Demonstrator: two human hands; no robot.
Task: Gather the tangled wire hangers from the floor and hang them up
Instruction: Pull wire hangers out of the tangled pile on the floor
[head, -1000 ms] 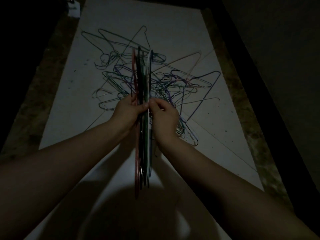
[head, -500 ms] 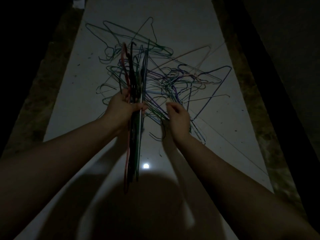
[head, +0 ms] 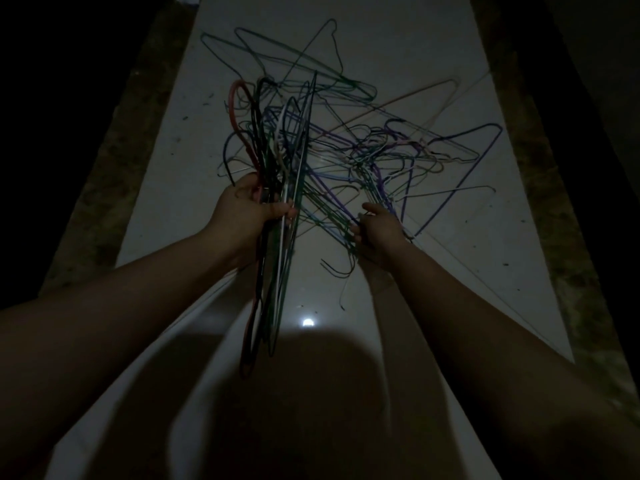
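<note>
My left hand (head: 247, 211) grips a bundle of several wire hangers (head: 273, 258), red, black, green and white, held upright above the floor with the hooks pointing away from me. A tangled pile of coloured wire hangers (head: 381, 150) lies on the pale floor strip ahead. My right hand (head: 377, 226) reaches into the near edge of that pile, fingers curled at the green and purple wires there; the dim light hides whether it holds one.
The pale floor strip (head: 485, 237) runs away from me between rough brownish borders (head: 114, 188) and dark surroundings. A small bright light spot (head: 307, 322) reflects on the floor near me. My shadow covers the near floor.
My right hand let go of the held bundle and moved right and down to the pile's near edge. My left hand kept the bundle and shifted slightly left.
</note>
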